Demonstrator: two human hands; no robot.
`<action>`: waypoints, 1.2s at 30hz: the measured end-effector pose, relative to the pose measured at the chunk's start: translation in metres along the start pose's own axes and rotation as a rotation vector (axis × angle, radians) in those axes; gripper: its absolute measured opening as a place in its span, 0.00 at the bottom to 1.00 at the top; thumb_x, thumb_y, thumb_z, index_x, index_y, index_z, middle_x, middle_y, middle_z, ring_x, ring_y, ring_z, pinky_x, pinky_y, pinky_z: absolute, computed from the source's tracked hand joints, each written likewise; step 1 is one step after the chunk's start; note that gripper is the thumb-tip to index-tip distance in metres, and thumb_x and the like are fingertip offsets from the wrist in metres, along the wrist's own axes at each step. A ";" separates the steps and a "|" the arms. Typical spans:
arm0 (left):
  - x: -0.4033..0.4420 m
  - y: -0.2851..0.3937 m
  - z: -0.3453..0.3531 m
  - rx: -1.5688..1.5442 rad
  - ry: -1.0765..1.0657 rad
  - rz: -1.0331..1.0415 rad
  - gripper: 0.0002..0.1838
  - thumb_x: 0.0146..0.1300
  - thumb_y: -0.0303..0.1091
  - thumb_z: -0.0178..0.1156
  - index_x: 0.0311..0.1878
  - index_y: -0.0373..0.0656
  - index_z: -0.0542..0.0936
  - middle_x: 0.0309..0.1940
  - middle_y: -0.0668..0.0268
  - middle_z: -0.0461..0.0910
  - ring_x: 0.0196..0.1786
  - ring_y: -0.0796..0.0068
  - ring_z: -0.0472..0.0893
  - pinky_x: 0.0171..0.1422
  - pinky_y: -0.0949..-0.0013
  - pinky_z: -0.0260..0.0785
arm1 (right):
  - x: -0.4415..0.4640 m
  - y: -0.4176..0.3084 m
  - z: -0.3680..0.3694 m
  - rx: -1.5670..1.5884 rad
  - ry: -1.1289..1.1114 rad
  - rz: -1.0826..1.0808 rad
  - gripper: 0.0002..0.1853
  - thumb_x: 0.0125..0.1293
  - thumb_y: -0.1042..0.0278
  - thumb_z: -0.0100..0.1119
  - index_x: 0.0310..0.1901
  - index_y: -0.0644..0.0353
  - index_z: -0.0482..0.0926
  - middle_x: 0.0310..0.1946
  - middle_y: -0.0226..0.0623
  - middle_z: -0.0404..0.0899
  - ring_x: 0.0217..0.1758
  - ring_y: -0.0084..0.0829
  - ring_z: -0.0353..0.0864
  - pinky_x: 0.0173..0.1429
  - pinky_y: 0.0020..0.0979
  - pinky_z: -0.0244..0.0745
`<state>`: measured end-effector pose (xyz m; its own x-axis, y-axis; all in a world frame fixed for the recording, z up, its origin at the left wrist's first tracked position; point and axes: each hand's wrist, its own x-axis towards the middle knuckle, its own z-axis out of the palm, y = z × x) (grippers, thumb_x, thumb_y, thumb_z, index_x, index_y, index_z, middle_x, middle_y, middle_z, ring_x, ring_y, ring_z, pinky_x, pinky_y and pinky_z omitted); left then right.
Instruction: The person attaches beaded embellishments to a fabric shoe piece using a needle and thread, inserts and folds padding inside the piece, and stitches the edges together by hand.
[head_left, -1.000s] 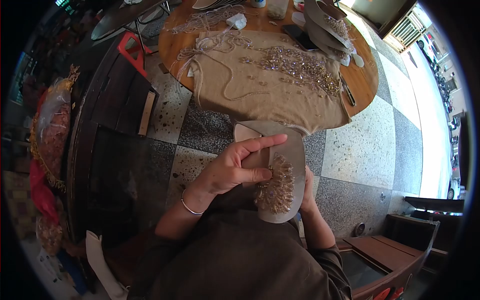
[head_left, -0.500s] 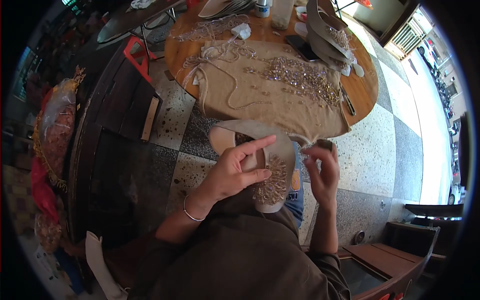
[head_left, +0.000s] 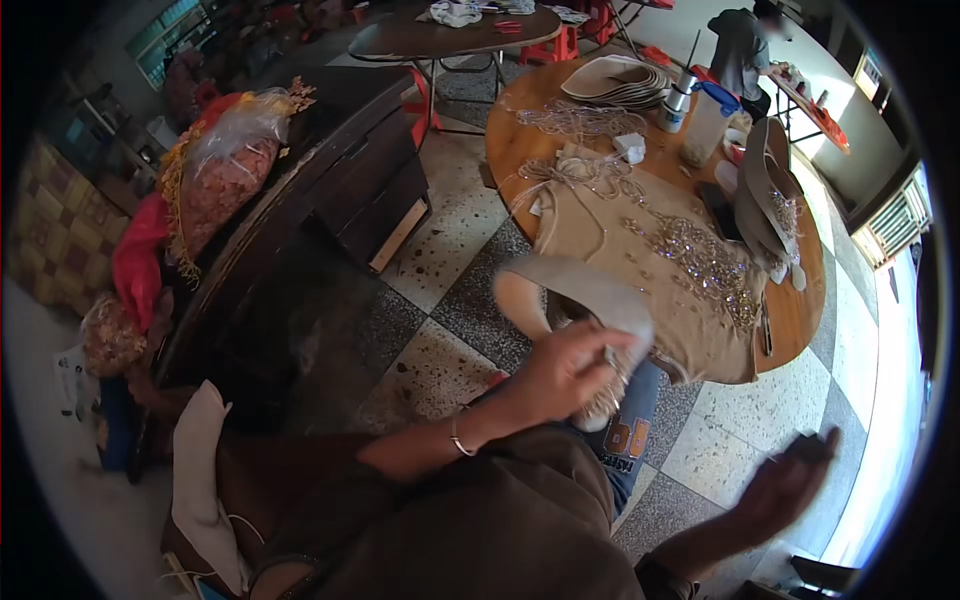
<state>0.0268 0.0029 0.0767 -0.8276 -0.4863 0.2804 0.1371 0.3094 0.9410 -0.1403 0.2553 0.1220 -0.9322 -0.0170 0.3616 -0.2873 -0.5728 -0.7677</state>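
Observation:
My left hand, with a bracelet at the wrist, grips a curved grey-beige piece over my lap. Clear and gold beads cluster on its lower end, partly behind my fingers. Far to the right, my right hand is raised away from the piece, blurred and dark; whether something lies in its fingers cannot be made out. Beyond them a tan cloth on the round wooden table bears loose crystal beads and bead strands.
Stacked grey pieces, a phone, a pen and a lidded jug stand or lie on the table. A dark cabinet is at left. Another person stands at the back right.
My right hand has moved from beside the piece out to the far right. The view has turned left and up, and the piece now appears tilted in my left hand.

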 end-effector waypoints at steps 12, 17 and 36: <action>0.001 -0.003 -0.054 -0.029 0.325 -0.130 0.23 0.59 0.20 0.63 0.59 0.35 0.76 0.32 0.75 0.73 0.34 0.89 0.69 0.39 0.81 0.63 | 0.061 -0.102 -0.170 0.321 -0.480 -0.138 0.18 0.76 0.69 0.37 0.60 0.73 0.65 0.56 0.48 0.69 0.52 0.34 0.69 0.58 0.34 0.65; 0.003 0.004 -0.033 -0.094 0.174 -0.180 0.25 0.59 0.19 0.64 0.61 0.34 0.75 0.22 0.84 0.63 0.23 0.95 0.59 0.27 0.86 0.52 | -0.010 -0.015 -0.015 -0.806 -0.169 -0.320 0.08 0.68 0.73 0.48 0.44 0.64 0.74 0.41 0.31 0.70 0.42 0.22 0.66 0.49 0.25 0.63; -0.005 0.028 0.000 -0.093 0.065 -0.036 0.26 0.57 0.15 0.64 0.61 0.34 0.75 0.47 0.64 0.80 0.48 0.83 0.77 0.54 0.78 0.71 | -0.071 0.049 0.091 -0.668 -0.786 0.047 0.12 0.55 0.78 0.65 0.43 0.60 0.84 0.22 0.33 0.71 0.22 0.24 0.72 0.25 0.26 0.65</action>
<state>0.0346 0.0138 0.1019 -0.7962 -0.5488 0.2547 0.1602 0.2148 0.9634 -0.0683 0.1542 0.1066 -0.6075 -0.6959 0.3829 -0.5418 0.0106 -0.8404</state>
